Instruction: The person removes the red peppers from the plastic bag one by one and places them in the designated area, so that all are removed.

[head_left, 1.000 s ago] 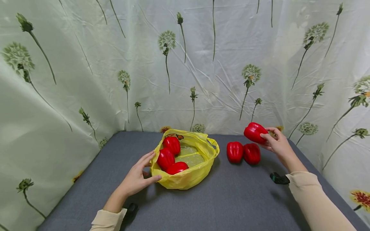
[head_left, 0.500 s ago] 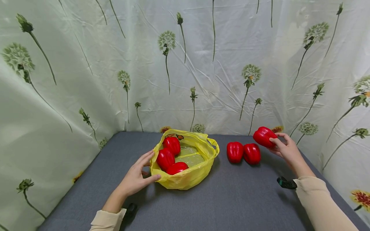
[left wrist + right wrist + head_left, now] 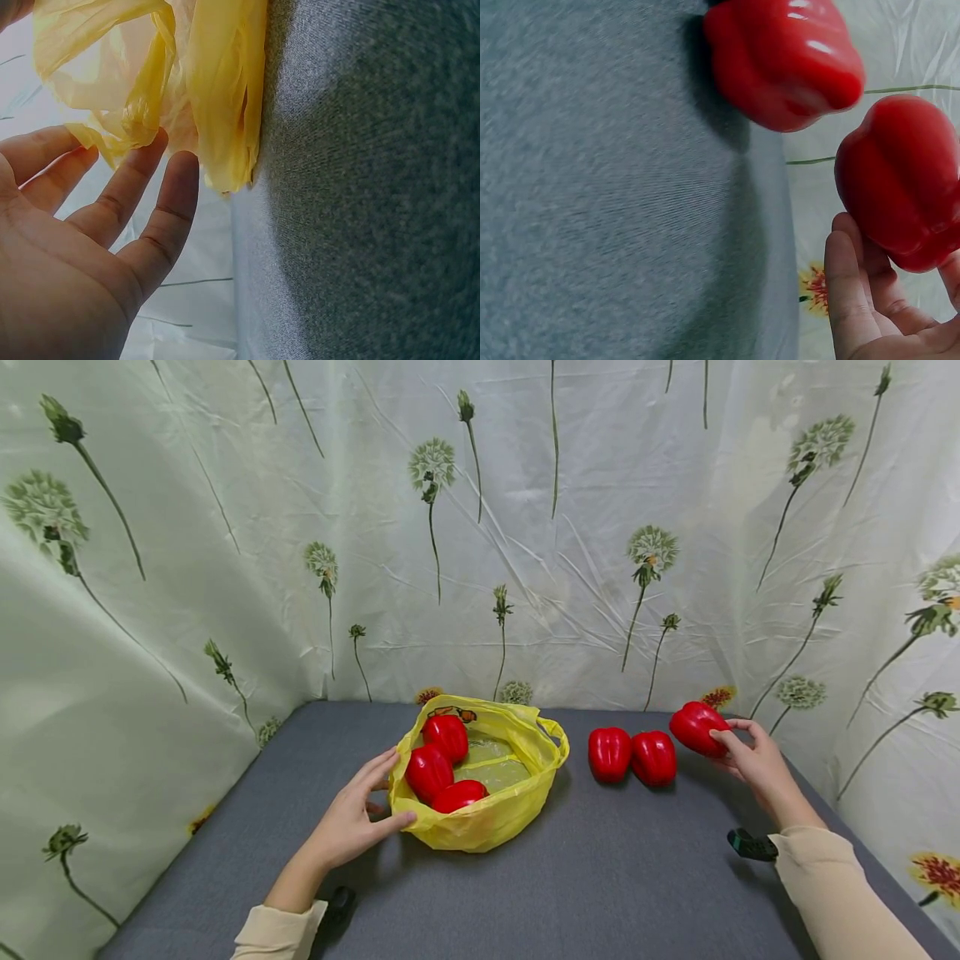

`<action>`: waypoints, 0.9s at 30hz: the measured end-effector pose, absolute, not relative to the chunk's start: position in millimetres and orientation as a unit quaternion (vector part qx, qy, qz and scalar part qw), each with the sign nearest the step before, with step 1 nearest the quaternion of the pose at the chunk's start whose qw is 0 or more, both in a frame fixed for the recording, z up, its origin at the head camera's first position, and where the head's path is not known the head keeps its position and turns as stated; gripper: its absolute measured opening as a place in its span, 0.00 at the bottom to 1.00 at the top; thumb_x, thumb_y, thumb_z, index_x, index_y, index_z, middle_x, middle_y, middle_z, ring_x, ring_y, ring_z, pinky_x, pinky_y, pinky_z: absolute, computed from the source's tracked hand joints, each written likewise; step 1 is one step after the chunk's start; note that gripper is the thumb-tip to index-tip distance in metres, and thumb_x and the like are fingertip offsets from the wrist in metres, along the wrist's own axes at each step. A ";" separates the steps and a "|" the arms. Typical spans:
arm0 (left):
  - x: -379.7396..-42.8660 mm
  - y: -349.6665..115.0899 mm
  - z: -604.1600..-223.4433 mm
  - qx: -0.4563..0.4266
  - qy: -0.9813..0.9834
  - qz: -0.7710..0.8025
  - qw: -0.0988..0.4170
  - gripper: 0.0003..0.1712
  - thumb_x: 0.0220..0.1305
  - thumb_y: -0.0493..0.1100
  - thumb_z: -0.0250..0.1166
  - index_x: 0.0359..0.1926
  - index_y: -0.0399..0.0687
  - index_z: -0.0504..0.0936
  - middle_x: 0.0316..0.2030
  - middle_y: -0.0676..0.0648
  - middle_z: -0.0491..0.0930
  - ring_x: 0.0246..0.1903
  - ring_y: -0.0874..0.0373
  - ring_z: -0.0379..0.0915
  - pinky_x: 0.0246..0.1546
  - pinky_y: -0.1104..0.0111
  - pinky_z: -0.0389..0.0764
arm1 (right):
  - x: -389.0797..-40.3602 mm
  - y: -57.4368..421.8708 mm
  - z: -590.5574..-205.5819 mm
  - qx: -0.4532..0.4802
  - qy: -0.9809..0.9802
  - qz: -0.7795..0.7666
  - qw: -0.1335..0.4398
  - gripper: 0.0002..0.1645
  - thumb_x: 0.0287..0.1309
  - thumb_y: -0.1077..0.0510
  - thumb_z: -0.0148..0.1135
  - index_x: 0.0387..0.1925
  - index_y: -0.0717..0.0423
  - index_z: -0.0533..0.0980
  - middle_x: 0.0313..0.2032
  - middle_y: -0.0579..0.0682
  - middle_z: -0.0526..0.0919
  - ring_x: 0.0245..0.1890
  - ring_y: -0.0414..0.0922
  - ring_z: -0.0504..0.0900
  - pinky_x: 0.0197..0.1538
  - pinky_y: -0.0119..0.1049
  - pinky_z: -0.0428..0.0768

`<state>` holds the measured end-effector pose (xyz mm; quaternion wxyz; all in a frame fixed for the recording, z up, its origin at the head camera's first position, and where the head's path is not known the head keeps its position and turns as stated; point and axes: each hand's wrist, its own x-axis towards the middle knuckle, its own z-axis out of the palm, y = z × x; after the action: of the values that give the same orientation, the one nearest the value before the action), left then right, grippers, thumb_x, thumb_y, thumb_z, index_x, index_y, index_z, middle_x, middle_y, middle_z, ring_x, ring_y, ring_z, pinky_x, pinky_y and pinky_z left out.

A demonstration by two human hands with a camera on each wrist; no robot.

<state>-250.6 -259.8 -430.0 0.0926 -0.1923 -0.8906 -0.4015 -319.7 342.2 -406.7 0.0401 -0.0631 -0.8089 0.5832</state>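
Note:
My right hand (image 3: 761,772) grips a red bell pepper (image 3: 697,728), raised over the right side of the table; the right wrist view shows fingers and thumb around this bell pepper (image 3: 900,176). Just left of it, two more red bell peppers (image 3: 609,755) stand side by side on the table. A yellow plastic bag (image 3: 487,828) sits with its mouth wide, three red bell peppers (image 3: 430,773) lying in its left half. Against the bag's left side my left hand (image 3: 351,818) rests with spread fingers; in the left wrist view the fingertips meet the yellow plastic (image 3: 225,82).
Dark grey cloth covers the table (image 3: 562,893). A pale curtain (image 3: 480,552) printed with dandelions hangs behind it and along both sides. The bag's loop handle (image 3: 557,739) points right, toward the standing peppers.
My right hand has carried its bell pepper rightward and lower, from above the two standing peppers to beside them on their right. The left hand and the bag have stayed put.

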 end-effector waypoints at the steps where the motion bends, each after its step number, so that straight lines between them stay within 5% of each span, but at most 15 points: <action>1: -250.8 -259.8 -430.0 -0.192 -0.891 -0.401 0.092 0.52 0.65 0.53 0.78 0.82 0.44 0.64 0.82 0.41 0.61 0.60 0.41 0.82 0.46 0.65 0.86 | -320.0 343.0 -408.4 -0.066 -0.812 0.579 0.038 0.34 0.82 0.43 0.50 0.66 0.68 0.57 0.75 0.85 0.54 0.34 0.25 0.85 0.43 0.28 0.88; 27: -250.8 -260.9 -429.7 -0.186 -0.894 -0.398 0.084 0.51 0.65 0.54 0.78 0.82 0.44 0.64 0.82 0.40 0.61 0.61 0.42 0.81 0.47 0.64 0.85 | -316.0 348.4 -434.3 -0.094 -0.831 0.548 0.001 0.38 0.82 0.43 0.48 0.69 0.72 0.53 0.59 0.73 0.74 0.32 0.33 0.87 0.41 0.31 0.89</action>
<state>-250.8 -260.9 -429.7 0.0842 -0.1856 -0.8943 -0.3984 -316.0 348.4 -434.3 0.0013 -0.0944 -0.8312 0.5479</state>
